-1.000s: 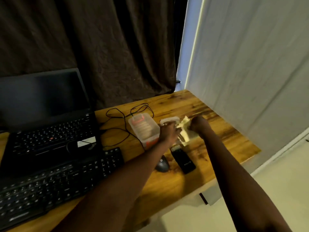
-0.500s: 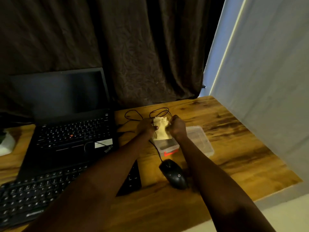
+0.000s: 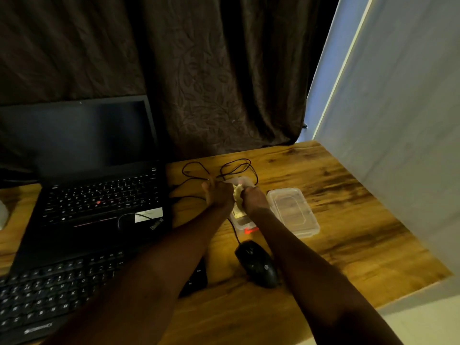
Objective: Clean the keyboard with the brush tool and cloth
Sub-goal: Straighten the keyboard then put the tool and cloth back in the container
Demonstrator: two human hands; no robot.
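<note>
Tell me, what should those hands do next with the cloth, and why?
Probably lift the cloth clear of the open container and carry it to the black keyboard. The left hand and right hand both grip it over the container; the keyboard lies nearer, to the left.

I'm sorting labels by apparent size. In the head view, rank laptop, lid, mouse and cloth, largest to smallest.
1. laptop
2. lid
3. mouse, only a little smaller than the lid and nearer the camera, so this pair is unsure
4. cloth, only partly visible
</note>
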